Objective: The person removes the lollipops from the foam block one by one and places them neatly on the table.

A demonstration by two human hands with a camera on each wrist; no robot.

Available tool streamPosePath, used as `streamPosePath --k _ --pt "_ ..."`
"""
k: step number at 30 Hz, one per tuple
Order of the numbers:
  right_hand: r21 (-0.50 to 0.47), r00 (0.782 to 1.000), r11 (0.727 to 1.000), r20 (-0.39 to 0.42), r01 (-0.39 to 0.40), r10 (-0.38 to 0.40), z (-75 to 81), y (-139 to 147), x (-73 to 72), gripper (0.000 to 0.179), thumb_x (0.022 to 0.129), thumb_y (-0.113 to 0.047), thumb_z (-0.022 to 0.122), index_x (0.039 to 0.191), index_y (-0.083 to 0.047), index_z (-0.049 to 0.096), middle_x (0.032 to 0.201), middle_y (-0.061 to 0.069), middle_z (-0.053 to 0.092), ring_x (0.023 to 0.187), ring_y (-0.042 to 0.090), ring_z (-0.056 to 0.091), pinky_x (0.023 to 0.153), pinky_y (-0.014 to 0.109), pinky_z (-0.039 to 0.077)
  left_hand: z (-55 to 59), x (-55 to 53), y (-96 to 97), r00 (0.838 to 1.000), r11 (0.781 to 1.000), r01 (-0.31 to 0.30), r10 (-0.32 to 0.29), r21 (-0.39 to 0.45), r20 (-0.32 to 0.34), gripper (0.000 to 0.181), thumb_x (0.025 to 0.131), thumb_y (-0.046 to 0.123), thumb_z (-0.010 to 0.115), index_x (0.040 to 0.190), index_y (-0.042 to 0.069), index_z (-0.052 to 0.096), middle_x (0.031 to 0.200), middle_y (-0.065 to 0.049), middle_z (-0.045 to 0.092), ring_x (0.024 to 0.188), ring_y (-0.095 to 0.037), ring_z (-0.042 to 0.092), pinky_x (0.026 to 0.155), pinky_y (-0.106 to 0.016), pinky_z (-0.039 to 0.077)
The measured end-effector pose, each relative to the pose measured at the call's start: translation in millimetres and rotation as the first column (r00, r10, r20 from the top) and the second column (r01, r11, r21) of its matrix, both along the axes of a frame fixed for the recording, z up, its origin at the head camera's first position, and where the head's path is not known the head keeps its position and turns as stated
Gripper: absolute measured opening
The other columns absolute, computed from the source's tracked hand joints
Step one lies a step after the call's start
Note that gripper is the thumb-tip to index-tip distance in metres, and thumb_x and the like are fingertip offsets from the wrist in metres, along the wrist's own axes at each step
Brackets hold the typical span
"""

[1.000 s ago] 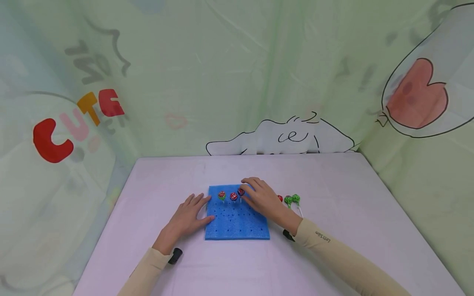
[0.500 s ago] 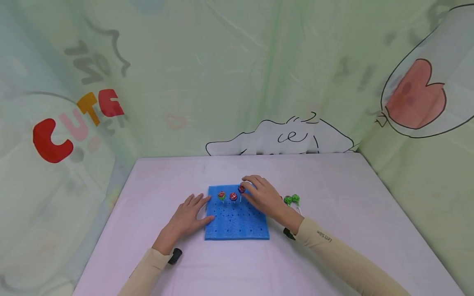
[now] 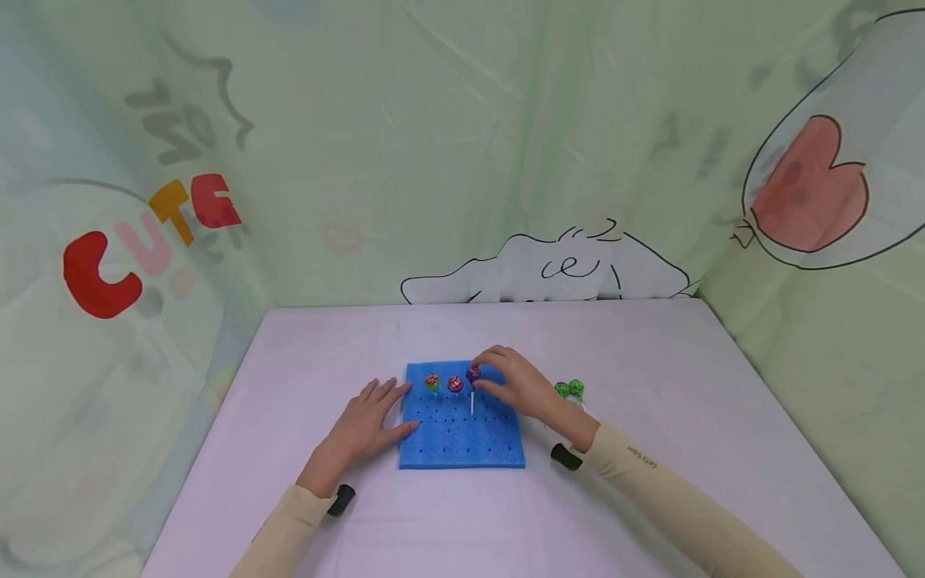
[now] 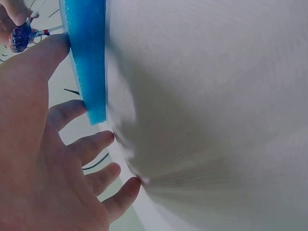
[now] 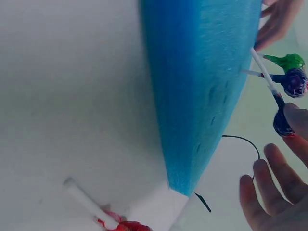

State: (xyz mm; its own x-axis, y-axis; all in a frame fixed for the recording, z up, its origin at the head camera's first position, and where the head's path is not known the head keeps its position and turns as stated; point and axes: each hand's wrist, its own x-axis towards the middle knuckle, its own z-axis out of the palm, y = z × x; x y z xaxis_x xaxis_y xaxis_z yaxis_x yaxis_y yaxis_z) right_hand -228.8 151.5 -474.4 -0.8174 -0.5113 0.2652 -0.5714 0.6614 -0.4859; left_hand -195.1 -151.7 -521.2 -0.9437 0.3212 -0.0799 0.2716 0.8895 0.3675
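two lollipops (image 3: 432, 382) stand in blue foam (image 3: 462, 440); the right hand (image 3: 526, 389) pinches another (image 5: 281, 120); the left hand (image 3: 367, 421) is spread; green ones (image 3: 576, 388) wait.

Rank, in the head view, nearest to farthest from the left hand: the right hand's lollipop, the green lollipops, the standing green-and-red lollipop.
1. Green-and-red lollipop: standing in the blue board, left side.
2. Held lollipop: pinched by the right hand, over the board.
3. Green lollipops: right of the board.
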Motion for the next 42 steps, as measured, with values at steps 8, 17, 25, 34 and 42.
streamPosePath --k 8,17,25,34,42 --pt "-0.136 0.963 0.991 0.264 -0.018 0.054 1.9 5 -2.9 0.028 0.094 -0.020 0.071 0.120 -0.011 0.069 0.122 0.009 0.067 0.120 0.036 0.062 0.095 0.053 0.055 0.2 0.0 0.3 1.000 1.000 -0.001 0.001 0.006 0.000 0.078 0.091 0.062 0.061 0.156 0.027 0.037 0.164 -0.010 0.033 0.154 -0.040 0.020 0.119 -0.066 0.024" --pt "-0.124 0.955 0.992 0.293 -0.012 0.048 0.2 7 -5.0 0.029 0.094 -0.020 0.072 0.121 -0.012 0.069 0.122 0.008 0.067 0.120 0.035 0.062 0.096 0.052 0.055 -2.7 -1.1 0.2 1.000 1.000 0.000 0.000 -0.004 -0.005 0.078 0.091 0.063 0.060 0.156 0.027 0.037 0.164 -0.010 0.032 0.154 -0.040 0.021 0.119 -0.066 0.025" --pt "-0.092 0.948 0.996 0.319 0.012 0.018 2.0 15 -2.5 0.029 0.094 -0.020 0.072 0.121 -0.012 0.069 0.121 0.007 0.068 0.118 0.032 0.062 0.097 0.054 0.054 -3.9 -1.2 -0.4 1.000 1.000 0.001 -0.001 -0.011 0.001 0.079 0.092 0.063 0.059 0.157 0.027 0.035 0.165 -0.010 0.031 0.154 -0.041 0.019 0.120 -0.065 0.024" --pt "-0.071 0.950 0.997 0.313 0.022 0.001 2.1 32 0.3 0.029 0.095 -0.019 0.071 0.122 -0.009 0.068 0.123 0.010 0.067 0.118 0.035 0.061 0.097 0.054 0.054 -1.5 -0.1 0.6 1.000 1.000 0.001 -0.001 0.000 0.002 0.078 0.091 0.062 0.060 0.157 0.027 0.037 0.165 -0.010 0.032 0.154 -0.041 0.020 0.119 -0.066 0.024" --pt "-0.071 0.944 0.996 0.327 0.058 -0.032 3.6 49 1.9 0.029 0.094 -0.020 0.071 0.122 -0.011 0.068 0.124 0.008 0.067 0.121 0.034 0.060 0.097 0.050 0.055 4.0 2.3 1.5 1.000 1.000 0.003 -0.004 0.010 0.005 0.077 0.092 0.059 0.062 0.156 0.025 0.037 0.164 -0.012 0.032 0.154 -0.042 0.020 0.119 -0.066 0.024"
